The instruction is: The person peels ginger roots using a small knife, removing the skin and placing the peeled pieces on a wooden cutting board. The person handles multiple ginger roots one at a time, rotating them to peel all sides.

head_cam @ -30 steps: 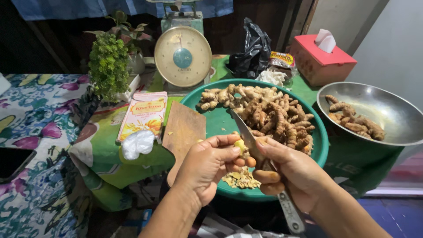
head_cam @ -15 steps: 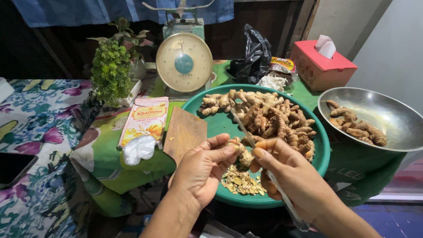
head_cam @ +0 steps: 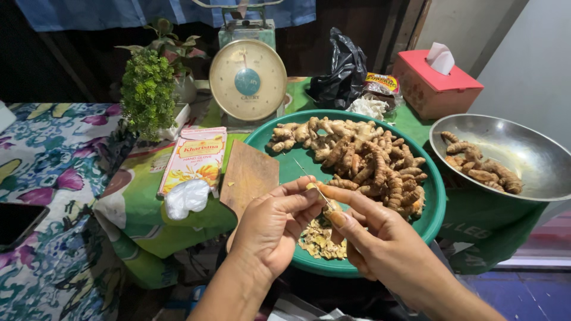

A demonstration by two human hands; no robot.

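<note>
Head view: root piece pinched over the green basin's near rim

Held between both hands: a small turmeric root piece (head_cam: 331, 209), mostly hidden by fingers, just above the near rim of the green basin (head_cam: 437, 205). Left hand (head_cam: 275, 224) closed on the piece, thumb and forefinger pinched together at its top end. Right hand (head_cam: 380, 241) wrapped shut around a knife (head_cam: 310, 182), thin blade slanting up and left from the fingers, its edge against the piece; handle hidden inside the fist. Directly below the hands, inside the basin at its near edge, a small heap of peelings (head_cam: 321, 240). Farther in, across the basin's middle and far side, a big pile of unpeeled roots (head_cam: 357, 154). Leaning on the basin's left rim, a wooden cutting board (head_cam: 248, 178). Left of the board, on the green tablecloth (head_cam: 137, 196), a flat orange-and-pink packet (head_cam: 195, 157) with a crumpled white plastic glove (head_cam: 185, 197) at its near end. Beyond the basin's far rim, a dial kitchen scale (head_cam: 248, 80), with a small potted plant (head_cam: 148, 95) to its left and a black plastic bag (head_cam: 340, 74) to its right. At the far right corner, a red tissue box (head_cam: 437, 86). Right of the basin, almost touching it, a steel bowl (head_cam: 523, 157) holding a few roots. Along the left edge, a flowered cloth (head_cam: 47, 154) with a dark phone (head_cam: 16, 221) lying on it.
</note>
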